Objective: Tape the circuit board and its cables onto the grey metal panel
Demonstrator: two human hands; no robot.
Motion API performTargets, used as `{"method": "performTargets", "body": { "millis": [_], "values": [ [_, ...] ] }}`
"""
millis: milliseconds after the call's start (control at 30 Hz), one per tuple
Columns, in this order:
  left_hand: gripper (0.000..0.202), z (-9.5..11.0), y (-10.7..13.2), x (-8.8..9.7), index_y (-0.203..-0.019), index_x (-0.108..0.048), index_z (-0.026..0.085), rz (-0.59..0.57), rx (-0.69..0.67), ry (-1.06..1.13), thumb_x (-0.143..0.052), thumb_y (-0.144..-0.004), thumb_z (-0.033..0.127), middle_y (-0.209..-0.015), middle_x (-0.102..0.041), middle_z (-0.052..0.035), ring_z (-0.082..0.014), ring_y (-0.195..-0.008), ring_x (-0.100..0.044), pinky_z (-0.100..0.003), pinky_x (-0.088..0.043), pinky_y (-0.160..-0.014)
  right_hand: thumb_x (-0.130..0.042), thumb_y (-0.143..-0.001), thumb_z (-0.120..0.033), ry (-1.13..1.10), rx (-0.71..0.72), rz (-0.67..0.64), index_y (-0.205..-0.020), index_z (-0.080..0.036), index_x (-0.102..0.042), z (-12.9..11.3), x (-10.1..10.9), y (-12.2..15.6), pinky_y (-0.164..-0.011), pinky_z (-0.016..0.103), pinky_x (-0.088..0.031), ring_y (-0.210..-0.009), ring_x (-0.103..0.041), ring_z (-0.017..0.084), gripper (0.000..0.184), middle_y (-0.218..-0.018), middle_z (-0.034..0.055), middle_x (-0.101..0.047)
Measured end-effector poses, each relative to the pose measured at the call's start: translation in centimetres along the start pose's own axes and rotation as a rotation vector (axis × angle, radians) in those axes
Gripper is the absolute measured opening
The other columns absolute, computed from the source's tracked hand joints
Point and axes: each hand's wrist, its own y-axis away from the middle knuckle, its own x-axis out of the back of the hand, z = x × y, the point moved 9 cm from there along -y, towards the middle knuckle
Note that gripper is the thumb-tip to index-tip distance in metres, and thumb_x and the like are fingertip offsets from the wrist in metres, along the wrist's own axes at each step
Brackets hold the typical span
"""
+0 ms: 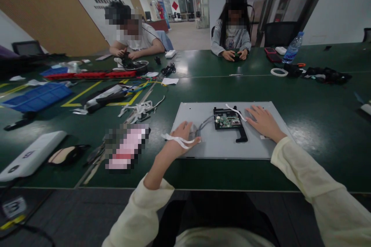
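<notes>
A flat grey panel [203, 149] lies in front of me, with a black bracket and a green circuit board [228, 121] at its middle. Grey cables [206, 122] run left from the board towards my left hand [180, 137], which rests at the panel's left edge, thumb and index finger apart. Across that hand's back trails a white tape strip [181, 141]. My right hand [262, 120] lies on the panel's right side, fingers spread. Another white strip [236, 111] stretches over the board to its thumb side; whether it is stuck there I cannot tell.
To the left are a phone [129, 148], tangled white strips [142, 110], a white power bank [33, 154] and a blue tray [37, 96]. A bottle [293, 48] and tape roll [279, 72] stand back right. Two people sit across the green table [185, 173].
</notes>
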Motion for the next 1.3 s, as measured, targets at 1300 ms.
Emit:
{"method": "performTargets", "body": {
  "millis": [1300],
  "values": [
    [0.043,3.4,4.0,3.8,-0.129,-0.052,0.027,0.25,0.127,-0.228,-0.046,-0.088,0.039,-0.142,-0.049,-0.0094,-0.0385,-0.135,-0.035,-0.072,-0.021,-0.104,-0.027,-0.096,-0.052,-0.021,-0.044,0.009,-0.141,-0.024,-0.045,-2.0,0.5,-0.1,-0.107,0.051,-0.029,-0.137,-0.031,0.031,0.055,-0.148,0.0098,-0.039]
  ]
}}
